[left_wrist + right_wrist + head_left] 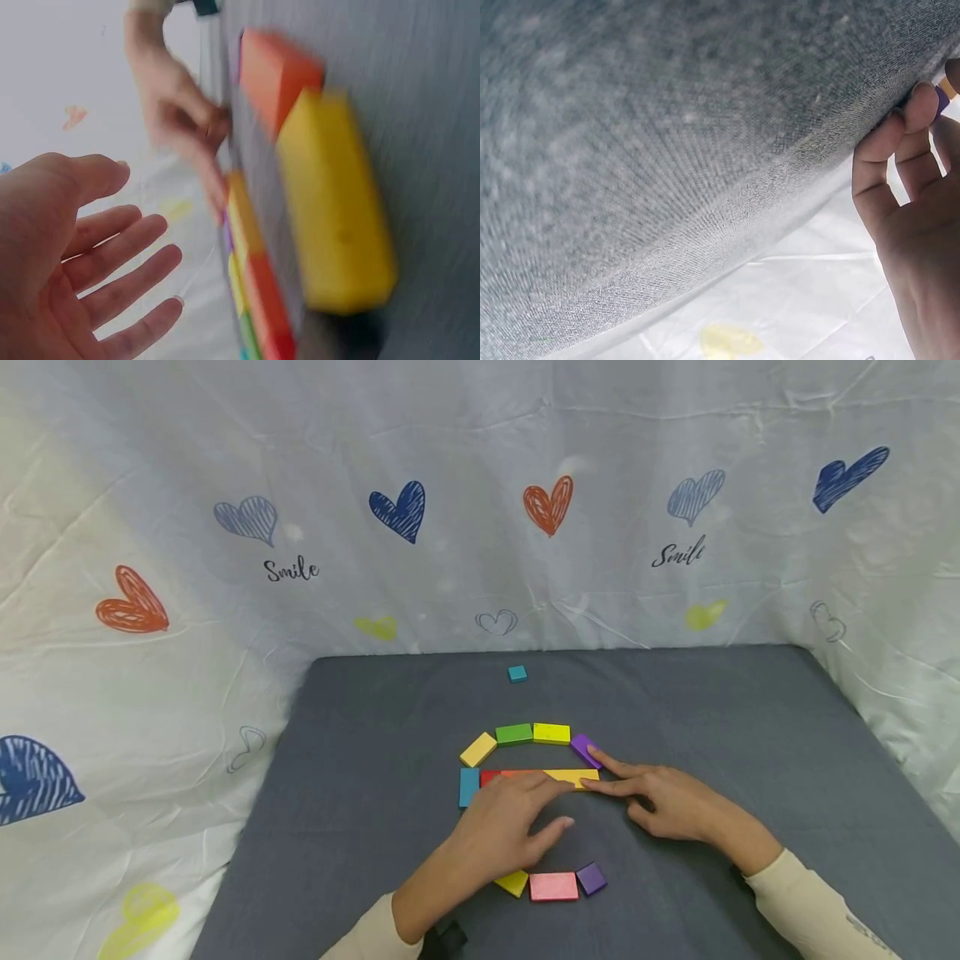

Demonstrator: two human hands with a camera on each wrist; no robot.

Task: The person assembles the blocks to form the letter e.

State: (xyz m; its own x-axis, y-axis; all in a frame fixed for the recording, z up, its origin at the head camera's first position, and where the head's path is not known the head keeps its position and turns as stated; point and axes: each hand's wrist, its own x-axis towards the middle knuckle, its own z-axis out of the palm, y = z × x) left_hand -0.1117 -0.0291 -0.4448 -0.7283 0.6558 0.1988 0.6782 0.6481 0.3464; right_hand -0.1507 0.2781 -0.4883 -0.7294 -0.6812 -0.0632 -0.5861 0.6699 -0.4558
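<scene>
Colored wooden blocks lie on a grey cloth. A straight row joins a blue block [468, 787], a red block [489, 777] and a yellow-orange block [581, 776], with an orange part partly behind my left hand [504, 820]. That hand hovers over the row, fingers extended and thumb apart, holding nothing. My right hand [667, 797] stretches one finger to the purple block [584, 750] and another to the yellow-orange block's right end. Its other fingers are bent. Curving above the row are a pale yellow block [478, 749], a green block [513, 734] and a yellow block [552, 733].
Nearer the body lie another yellow block [512, 883], partly behind the left hand, a pink block [553, 887] and a second purple block [591, 878]. A small teal block [517, 674] sits near the far table edge. Behind hangs a white curtain [465, 435] printed with hearts.
</scene>
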